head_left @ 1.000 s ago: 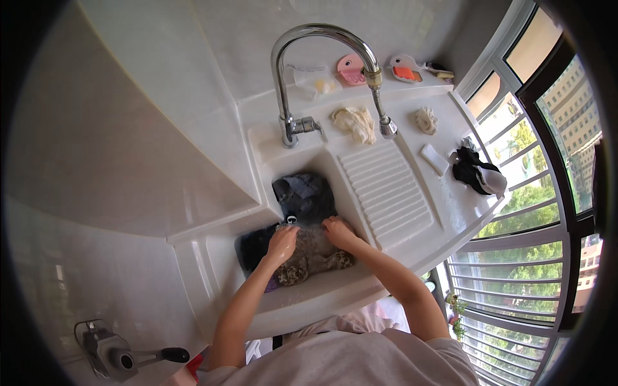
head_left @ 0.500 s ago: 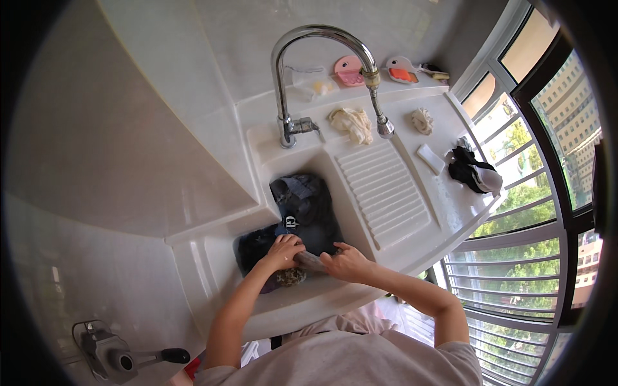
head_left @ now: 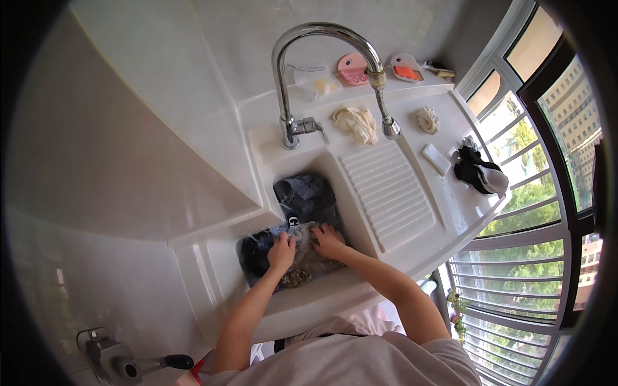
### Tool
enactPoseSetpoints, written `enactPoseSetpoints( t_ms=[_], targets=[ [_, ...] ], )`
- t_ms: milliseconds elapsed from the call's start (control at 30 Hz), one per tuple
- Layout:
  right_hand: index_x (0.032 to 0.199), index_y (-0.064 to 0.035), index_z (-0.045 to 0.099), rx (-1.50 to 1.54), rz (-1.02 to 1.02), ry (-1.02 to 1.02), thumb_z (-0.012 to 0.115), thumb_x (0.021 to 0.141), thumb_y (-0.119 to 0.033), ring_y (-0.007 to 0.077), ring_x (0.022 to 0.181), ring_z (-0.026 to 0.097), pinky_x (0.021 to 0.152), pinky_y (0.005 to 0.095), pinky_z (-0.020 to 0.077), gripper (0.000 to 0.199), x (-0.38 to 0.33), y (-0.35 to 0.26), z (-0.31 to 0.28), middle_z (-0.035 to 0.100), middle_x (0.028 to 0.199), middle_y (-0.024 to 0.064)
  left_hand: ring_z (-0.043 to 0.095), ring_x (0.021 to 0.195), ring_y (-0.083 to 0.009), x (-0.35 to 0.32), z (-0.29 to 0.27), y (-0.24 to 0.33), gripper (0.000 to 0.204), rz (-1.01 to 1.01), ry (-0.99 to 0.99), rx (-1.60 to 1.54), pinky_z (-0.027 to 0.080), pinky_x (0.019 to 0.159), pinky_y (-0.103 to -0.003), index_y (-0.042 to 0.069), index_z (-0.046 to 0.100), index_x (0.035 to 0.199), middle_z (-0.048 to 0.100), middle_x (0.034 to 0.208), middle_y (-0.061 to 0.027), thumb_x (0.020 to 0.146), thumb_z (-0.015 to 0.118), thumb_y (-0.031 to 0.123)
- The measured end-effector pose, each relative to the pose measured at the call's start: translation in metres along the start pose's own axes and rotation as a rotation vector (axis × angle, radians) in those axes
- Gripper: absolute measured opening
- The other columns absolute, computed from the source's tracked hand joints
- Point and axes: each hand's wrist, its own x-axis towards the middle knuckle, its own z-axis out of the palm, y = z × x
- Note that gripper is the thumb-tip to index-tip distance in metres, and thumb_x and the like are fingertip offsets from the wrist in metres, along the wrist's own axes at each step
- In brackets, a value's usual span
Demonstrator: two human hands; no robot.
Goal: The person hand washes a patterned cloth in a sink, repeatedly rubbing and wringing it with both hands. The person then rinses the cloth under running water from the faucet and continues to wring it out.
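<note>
Both of my hands are down in the white laundry sink (head_left: 360, 248), among wet dark clothes (head_left: 309, 195) in water. A grey wet cloth (head_left: 303, 239) lies spread between them, its folds partly under the water. My left hand (head_left: 281, 253) pinches the cloth's left side with curled fingers. On its right side my right hand (head_left: 329, 242) grips it too, fingertips bent into the fabric. A leopard-patterned piece (head_left: 297, 278) sits below the cloth, near the sink's front wall. Dark blue fabric (head_left: 255, 248) is left of my left hand.
A chrome faucet (head_left: 291, 125) arches over the ribbed washboard (head_left: 389, 193). Around it lie a cream cloth (head_left: 356, 125), a small bunched cloth (head_left: 427, 120), a white bar (head_left: 437, 159) and a black-and-white garment (head_left: 477, 172). Pink (head_left: 353, 69) and white (head_left: 407, 69) soap dishes stand behind.
My hands have moved up and away from the front wall. The grey cloth, bunched and twisted between them before, is now spread out lower in the water.
</note>
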Motion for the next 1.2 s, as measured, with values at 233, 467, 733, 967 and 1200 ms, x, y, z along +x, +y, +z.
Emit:
enactPoseSetpoints(
  t_ms=[233,467,733,967,1200],
  targets=[
    [0.117,-0.0089,0.061,-0.482,-0.133,-0.148,0.062,0.079,-0.032,0.0290,0.114,0.049,0.089,0.0454,0.0418,0.044,-0.002,0.001,0.033,0.054,0.120,0.0148,0.068,0.076,-0.0341,-0.001,0.048,-0.008,0.031,0.278,-0.137,0.372,0.056,0.059,-0.043,0.009,0.059,0.116,0.063,0.095,-0.0163,0.094,0.050,0.029],
    [0.112,-0.0078,0.061,-0.034,0.008,-0.119,0.058,0.081,-0.023,0.0371,0.097,0.062,0.078,0.0450,0.0491,0.035,0.030,0.013,0.042,0.064,0.106,0.0198,0.067,0.091,-0.0271,0.024,0.008,-0.005,0.031,-0.115,-0.521,-0.768,0.051,0.078,-0.038,0.009,0.063,0.104,0.070,0.094,-0.0099,0.087,0.068,0.034],
    [0.096,-0.0070,0.052,0.651,-0.043,0.286,0.056,0.083,-0.030,0.0461,0.076,0.062,0.077,0.0507,0.0489,0.027,-0.027,-0.108,-0.010,0.064,0.087,0.0229,0.063,0.087,-0.0198,0.032,0.008,0.014,0.051,-0.643,-0.697,-1.805,0.052,0.076,-0.034,0.013,0.063,0.105,0.066,0.092,-0.0040,0.088,0.056,0.060],
    [0.076,-0.0085,0.057,0.207,-0.005,0.392,0.069,0.076,-0.027,0.0364,0.062,0.064,0.056,0.0478,0.0514,0.022,0.000,-0.086,-0.021,0.065,0.069,0.0145,0.062,0.100,-0.0221,0.001,0.045,0.045,0.033,-0.112,-0.554,-2.491,0.050,0.089,-0.037,0.011,0.061,0.113,0.065,0.107,-0.0063,0.096,0.052,0.038],
    [0.099,-0.0040,0.055,0.226,0.171,0.320,0.067,0.084,-0.028,0.0362,0.085,0.062,0.071,0.0477,0.0489,0.031,0.003,-0.009,-0.012,0.063,0.092,0.0167,0.062,0.090,-0.0321,-0.003,-0.008,0.014,0.031,-0.082,0.051,-0.518,0.049,0.076,-0.043,0.012,0.058,0.122,0.061,0.105,-0.0128,0.094,0.056,0.023]
  ],
)
